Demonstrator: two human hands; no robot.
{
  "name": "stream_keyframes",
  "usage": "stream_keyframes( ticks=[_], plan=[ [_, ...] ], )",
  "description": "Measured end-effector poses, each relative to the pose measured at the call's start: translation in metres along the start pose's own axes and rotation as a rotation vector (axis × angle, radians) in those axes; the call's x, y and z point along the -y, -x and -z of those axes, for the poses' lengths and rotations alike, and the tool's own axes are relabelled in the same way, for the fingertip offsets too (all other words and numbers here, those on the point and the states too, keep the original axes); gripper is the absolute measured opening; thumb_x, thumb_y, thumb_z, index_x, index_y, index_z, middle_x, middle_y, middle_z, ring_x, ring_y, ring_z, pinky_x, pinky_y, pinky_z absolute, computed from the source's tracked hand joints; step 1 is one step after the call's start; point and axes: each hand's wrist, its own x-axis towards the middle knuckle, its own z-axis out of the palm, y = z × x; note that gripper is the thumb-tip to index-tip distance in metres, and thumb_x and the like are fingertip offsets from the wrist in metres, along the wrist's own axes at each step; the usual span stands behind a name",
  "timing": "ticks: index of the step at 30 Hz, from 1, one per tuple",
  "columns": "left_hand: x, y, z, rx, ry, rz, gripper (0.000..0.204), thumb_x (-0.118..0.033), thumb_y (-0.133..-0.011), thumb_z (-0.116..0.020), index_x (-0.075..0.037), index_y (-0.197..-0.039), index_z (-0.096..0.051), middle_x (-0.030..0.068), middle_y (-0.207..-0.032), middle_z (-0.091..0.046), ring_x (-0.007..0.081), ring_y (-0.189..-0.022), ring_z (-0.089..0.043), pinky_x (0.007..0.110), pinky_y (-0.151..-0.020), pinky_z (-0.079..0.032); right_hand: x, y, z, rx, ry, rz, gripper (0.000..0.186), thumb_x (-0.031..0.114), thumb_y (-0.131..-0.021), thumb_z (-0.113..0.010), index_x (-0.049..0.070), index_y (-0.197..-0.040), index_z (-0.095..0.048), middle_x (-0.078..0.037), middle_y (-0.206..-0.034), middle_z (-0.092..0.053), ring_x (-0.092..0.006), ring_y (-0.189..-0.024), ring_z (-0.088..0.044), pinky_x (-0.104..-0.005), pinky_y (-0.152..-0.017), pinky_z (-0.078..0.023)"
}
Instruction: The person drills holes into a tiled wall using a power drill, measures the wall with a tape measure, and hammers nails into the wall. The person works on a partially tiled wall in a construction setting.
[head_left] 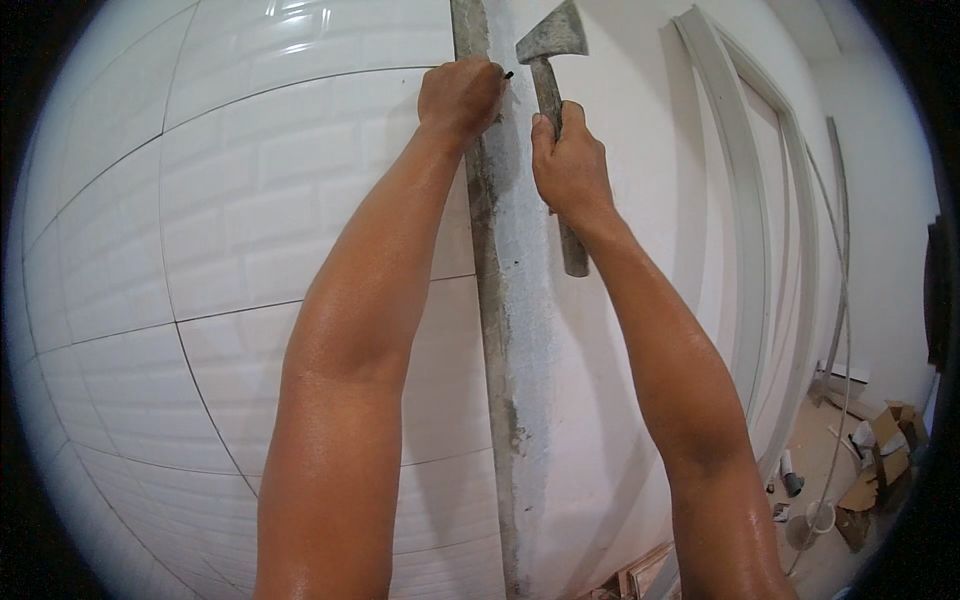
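My right hand [572, 165] is wrapped around the worn handle of a hatchet [553, 40], whose grey, broad head points upward in front of the wall. Its handle end sticks out below my palm. To the left of it, my left hand [462, 98] is closed in a fist against the tile edge. A small dark tip [509, 75] shows at the right side of that fist; the rest of whatever it holds is hidden. Both arms are raised. Between tiles and plaster runs a rough grey cement strip [487, 250], bordered by a bluish-grey band [525, 300].
Large glossy white tiles [240, 220] cover the wall on the left. A white door frame [735, 150] stands to the right. Beyond it, a long pole [838, 230] leans on the wall. Torn cardboard [885, 450] and debris lie on the floor at lower right.
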Motion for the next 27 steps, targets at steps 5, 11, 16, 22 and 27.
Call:
stream_keyframes(
  ticks=[5, 11, 16, 22, 27],
  plan=[
    [0.001, -0.003, -0.003, -0.014, -0.047, -0.034, 0.017, -0.024, -0.087, -0.064, -0.015, -0.097, -0.074, 0.0115, -0.096, -0.072, 0.0338, -0.089, -0.069, 0.045, -0.079, -0.055, -0.002, -0.001, -0.008, 0.014, -0.04, -0.094, 0.037, 0.03, -0.099, -0.046, -0.004, -0.114, -0.045, -0.038, -0.095, -0.063, -0.055, -0.094, -0.062, -0.0577, -0.085, -0.048],
    [0.005, 0.003, -0.01, -0.343, 0.311, 0.072, 0.015, -0.018, -0.086, -0.063, -0.013, -0.094, -0.075, 0.0098, -0.096, -0.071, 0.0309, -0.091, -0.069, 0.043, -0.08, -0.055, -0.008, 0.003, -0.016, -0.069, -0.029, -0.037, 0.036, 0.03, -0.099, -0.046, -0.004, -0.11, -0.046, -0.038, -0.092, -0.063, -0.0552, -0.092, -0.062, -0.0585, -0.083, -0.049],
    [0.008, 0.001, -0.012, -0.533, 0.453, 0.085, 0.014, -0.018, -0.084, -0.065, -0.011, -0.09, -0.075, 0.0109, -0.092, -0.07, 0.0315, -0.085, -0.069, 0.043, -0.077, -0.055, -0.003, 0.002, -0.02, -0.03, -0.065, -0.069, 0.036, 0.03, -0.099, -0.047, -0.004, -0.11, -0.045, -0.038, -0.091, -0.063, -0.0551, -0.089, -0.062, -0.0596, -0.081, -0.049],
    [0.006, 0.002, -0.013, -0.586, 0.48, 0.119, 0.011, -0.015, -0.082, -0.066, -0.01, -0.087, -0.075, 0.0132, -0.088, -0.07, 0.0322, -0.08, -0.069, 0.043, -0.073, -0.056, -0.001, 0.003, -0.022, -0.042, 0.117, 0.027, 0.034, 0.028, -0.1, -0.046, -0.005, -0.109, -0.045, -0.038, -0.093, -0.063, -0.0539, -0.09, -0.063, -0.0585, -0.08, -0.049],
    [0.007, 0.002, -0.013, -0.603, 0.533, 0.128, 0.012, -0.015, -0.081, -0.066, -0.01, -0.088, -0.075, 0.0137, -0.089, -0.07, 0.0326, -0.08, -0.069, 0.043, -0.074, -0.056, -0.004, -0.001, -0.023, -0.083, -0.005, -0.047, 0.035, 0.028, -0.1, -0.046, -0.005, -0.111, -0.044, -0.038, -0.094, -0.063, -0.0545, -0.089, -0.063, -0.0583, -0.081, -0.05]
  ],
)
